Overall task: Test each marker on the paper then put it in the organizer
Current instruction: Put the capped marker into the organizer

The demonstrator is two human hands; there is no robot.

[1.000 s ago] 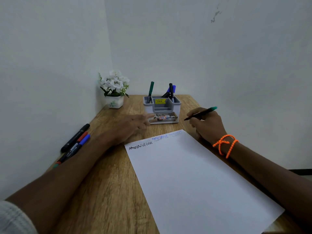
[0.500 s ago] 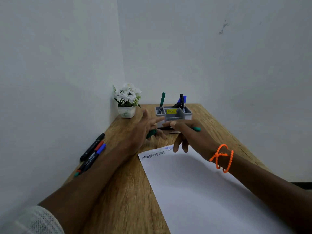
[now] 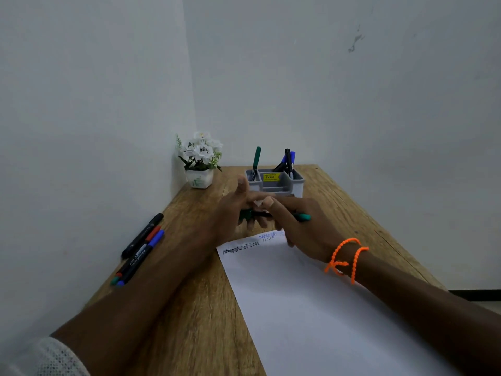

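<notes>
Head view: the right hand and left hand had come together just in front of the organizer, over the top edge of the paper. A second earlier the right held the green marker alone. Right fingers were curled round its barrel; left pinched the cap end, thumb up. Likely recapping before stowing. Three markers lay untested at left.

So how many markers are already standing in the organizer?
3: a green marker in the organizer's left compartment, a black marker and a blue marker together in the right one. Shorter ones may be hidden inside.
</notes>
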